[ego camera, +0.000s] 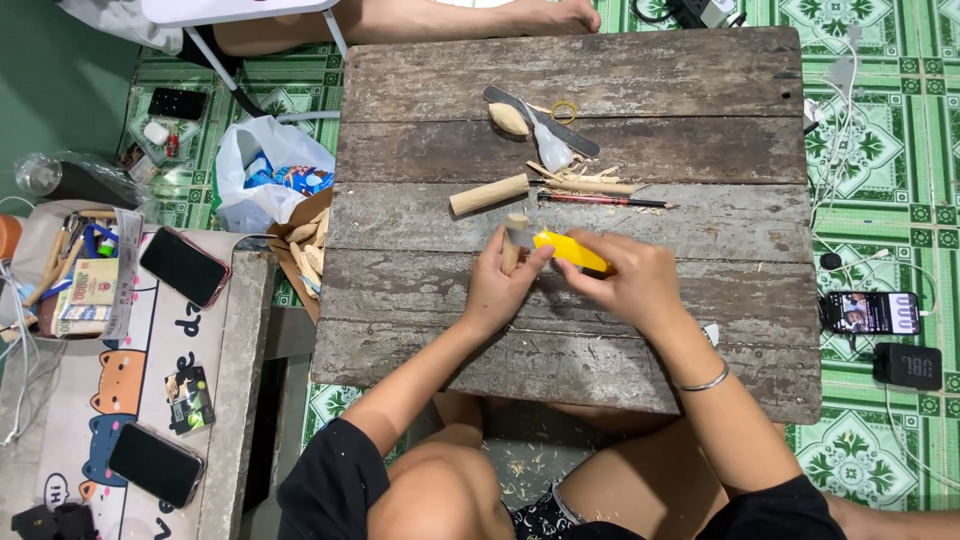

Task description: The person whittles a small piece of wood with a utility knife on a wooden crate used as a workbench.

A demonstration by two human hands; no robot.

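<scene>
Hands meet mid-board on plank table (400, 330), nearer its front edge. Our left hand (495, 290) curls round short wooden peg (513, 240), upright, steadied for cutting. Our right hand (630, 280) grips yellow knife (570, 250), blade toward peg. Longer dowel (488, 194), shavings (580, 178), red pencil (600, 201) lie behind, toward far edge.
</scene>
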